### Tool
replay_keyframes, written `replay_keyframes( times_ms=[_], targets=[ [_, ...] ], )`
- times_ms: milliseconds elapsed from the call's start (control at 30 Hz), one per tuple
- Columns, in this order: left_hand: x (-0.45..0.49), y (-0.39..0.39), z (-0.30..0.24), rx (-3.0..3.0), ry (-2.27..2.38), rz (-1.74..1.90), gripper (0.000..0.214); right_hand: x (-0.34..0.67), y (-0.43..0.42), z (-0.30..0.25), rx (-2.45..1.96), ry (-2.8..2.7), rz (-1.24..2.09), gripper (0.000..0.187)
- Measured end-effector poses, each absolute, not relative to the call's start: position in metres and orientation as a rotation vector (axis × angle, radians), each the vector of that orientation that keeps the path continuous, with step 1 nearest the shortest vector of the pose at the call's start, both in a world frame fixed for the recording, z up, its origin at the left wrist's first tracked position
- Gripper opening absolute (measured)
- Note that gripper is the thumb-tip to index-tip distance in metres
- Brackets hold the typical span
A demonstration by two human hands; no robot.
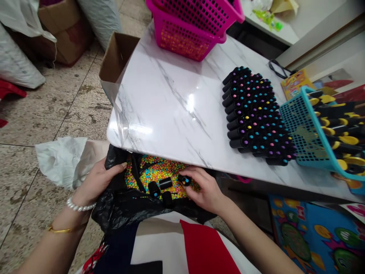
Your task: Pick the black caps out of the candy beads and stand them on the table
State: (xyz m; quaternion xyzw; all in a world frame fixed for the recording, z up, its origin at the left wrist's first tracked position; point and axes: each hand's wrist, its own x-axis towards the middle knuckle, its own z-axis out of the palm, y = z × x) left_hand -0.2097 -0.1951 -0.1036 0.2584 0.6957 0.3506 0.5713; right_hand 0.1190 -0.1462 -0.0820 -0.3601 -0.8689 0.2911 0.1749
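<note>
A black plastic bag (128, 207) lies open on my lap, full of small multicoloured beads (155, 169). Several short black tubes (165, 183) rest on the beads. My left hand (95, 182) grips the bag's left edge, fingers closed on the plastic. My right hand (203, 190) pinches one black tube with a blue tip (184, 180) at the bag's right side. On the white marble table (171, 102) lies a stacked pile of black tubes with coloured tips (255, 114).
Stacked pink baskets (196, 26) stand at the table's far edge. A blue basket (305, 133) with black and yellow parts sits at the right. An open cardboard box (116, 61) and a crumpled white bag (61, 158) are on the floor to the left.
</note>
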Motion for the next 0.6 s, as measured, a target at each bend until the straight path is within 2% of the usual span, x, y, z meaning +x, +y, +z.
replay_keyframes(
  times_ms=[233, 400, 500, 600],
  targets=[
    [-0.211, -0.197, -0.105, 0.659, 1.661, 0.818, 0.061, 0.114, -0.148, -0.066, -1.029, -2.587, 0.918, 0.044],
    [-0.214, -0.193, -0.104, 0.737, 1.657, 0.753, 0.062, 0.113, -0.146, 0.003, -0.851, -2.667, 1.066, 0.045],
    [-0.218, -0.192, -0.118, 0.838, 1.713, 0.774, 0.06, 0.117, -0.113, 0.049, -0.906, -2.653, 0.862, 0.045],
    [-0.223, -0.191, -0.145, 0.926, 1.725, 0.901, 0.053, 0.117, -0.038, 0.084, -0.914, -2.577, 0.393, 0.035]
  ],
)
